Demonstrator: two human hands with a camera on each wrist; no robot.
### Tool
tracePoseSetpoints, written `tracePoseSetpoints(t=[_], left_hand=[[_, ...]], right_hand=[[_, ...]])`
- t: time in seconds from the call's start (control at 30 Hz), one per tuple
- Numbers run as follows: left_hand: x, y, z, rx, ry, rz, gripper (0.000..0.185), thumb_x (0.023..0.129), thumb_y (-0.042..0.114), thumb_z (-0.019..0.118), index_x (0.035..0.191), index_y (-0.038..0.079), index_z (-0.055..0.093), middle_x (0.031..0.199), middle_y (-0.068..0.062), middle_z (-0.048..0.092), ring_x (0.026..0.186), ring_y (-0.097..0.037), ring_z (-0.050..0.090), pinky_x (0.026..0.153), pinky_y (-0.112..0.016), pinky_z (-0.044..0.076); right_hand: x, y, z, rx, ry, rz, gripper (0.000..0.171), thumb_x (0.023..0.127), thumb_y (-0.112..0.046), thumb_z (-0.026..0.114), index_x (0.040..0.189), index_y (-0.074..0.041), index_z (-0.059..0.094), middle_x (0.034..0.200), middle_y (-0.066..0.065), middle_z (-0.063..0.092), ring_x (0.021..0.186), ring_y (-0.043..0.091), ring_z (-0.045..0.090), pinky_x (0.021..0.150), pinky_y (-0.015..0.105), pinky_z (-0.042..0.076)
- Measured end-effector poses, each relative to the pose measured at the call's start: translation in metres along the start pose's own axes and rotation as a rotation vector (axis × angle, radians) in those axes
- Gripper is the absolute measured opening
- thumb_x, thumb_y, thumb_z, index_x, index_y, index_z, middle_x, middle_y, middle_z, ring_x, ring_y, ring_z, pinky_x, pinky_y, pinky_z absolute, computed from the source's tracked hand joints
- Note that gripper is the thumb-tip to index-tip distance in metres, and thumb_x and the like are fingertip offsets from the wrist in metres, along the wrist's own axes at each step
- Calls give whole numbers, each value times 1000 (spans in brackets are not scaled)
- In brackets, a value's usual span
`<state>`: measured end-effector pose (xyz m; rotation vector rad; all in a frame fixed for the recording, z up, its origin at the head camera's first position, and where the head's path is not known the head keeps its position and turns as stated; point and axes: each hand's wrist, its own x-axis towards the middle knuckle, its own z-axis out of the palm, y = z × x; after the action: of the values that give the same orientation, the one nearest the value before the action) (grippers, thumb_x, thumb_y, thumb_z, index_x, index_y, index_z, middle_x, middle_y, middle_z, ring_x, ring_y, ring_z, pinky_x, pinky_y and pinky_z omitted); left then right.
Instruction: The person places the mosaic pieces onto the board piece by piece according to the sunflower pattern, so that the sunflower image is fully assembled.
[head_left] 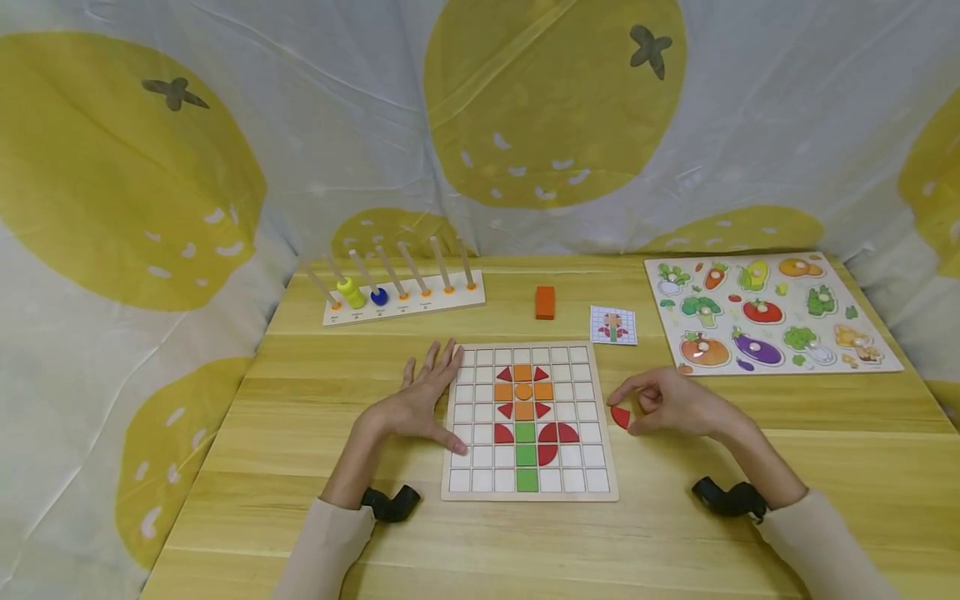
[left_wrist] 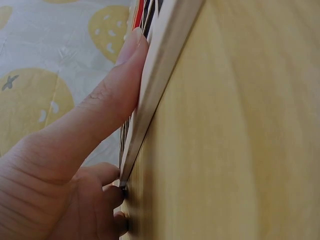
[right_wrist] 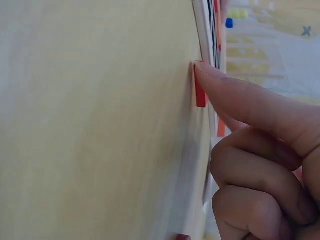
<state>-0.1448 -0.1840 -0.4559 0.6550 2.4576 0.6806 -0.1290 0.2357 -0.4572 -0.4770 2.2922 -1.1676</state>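
A square wooden grid board (head_left: 459, 492) carries a flower pattern of orange squares, red triangles, green squares (head_left: 527, 455) and red quarter-circles (head_left: 567, 432). My left hand (head_left: 422, 402) rests along the board's left edge, fingers spread, with the thumb lying over the rim onto the grid. Just off the board's right edge, my right hand (head_left: 671, 402) pinches a red quarter-circle tile (head_left: 620, 417) between thumb and index finger. In the right wrist view that tile (right_wrist: 200, 92) appears edge-on at the thumb tip, while the other fingers curl inward.
Behind the board lie an orange block (head_left: 545, 302) and a small pattern card (head_left: 613, 325). A peg counting rack (head_left: 450, 304) stands back left, a vegetable puzzle board (head_left: 772, 317) back right. Another red piece (right_wrist: 183, 237) shows at the right wrist view's bottom edge.
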Motion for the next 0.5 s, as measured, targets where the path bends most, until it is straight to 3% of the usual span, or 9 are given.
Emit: tracePoseSetpoints(t=[0.13,0.27,0.5], left_hand=[[0,0,0,-6,8,5,148,69,48,95,166,7,-9,173,-14,-22,158,-39,-25,123,-69,-17],[1,0,0,-7,11,8,148,69,48,95,166,7,-8,173,-14,-22,158,-39,-25,123,-69,-16],[1,-1,1,-6,7,3,148,69,49,95,166,8,-9,173,-13,-22,158,-38,-26,123,-68,-17]], right_hand=[[1,-1,1,-2,-10,-16,31,79,-5,85,108,-4,75,63,-5,36,58,4,35,54,20,29],[0,-2,-1,-45,38,25,31,76,-12,90,102,-6,74,63,-4,40,57,6,38,53,21,31],[-3,1,-4,-41,27,12,31,77,-9,88,106,-7,76,64,-5,35,58,5,35,53,22,29]])
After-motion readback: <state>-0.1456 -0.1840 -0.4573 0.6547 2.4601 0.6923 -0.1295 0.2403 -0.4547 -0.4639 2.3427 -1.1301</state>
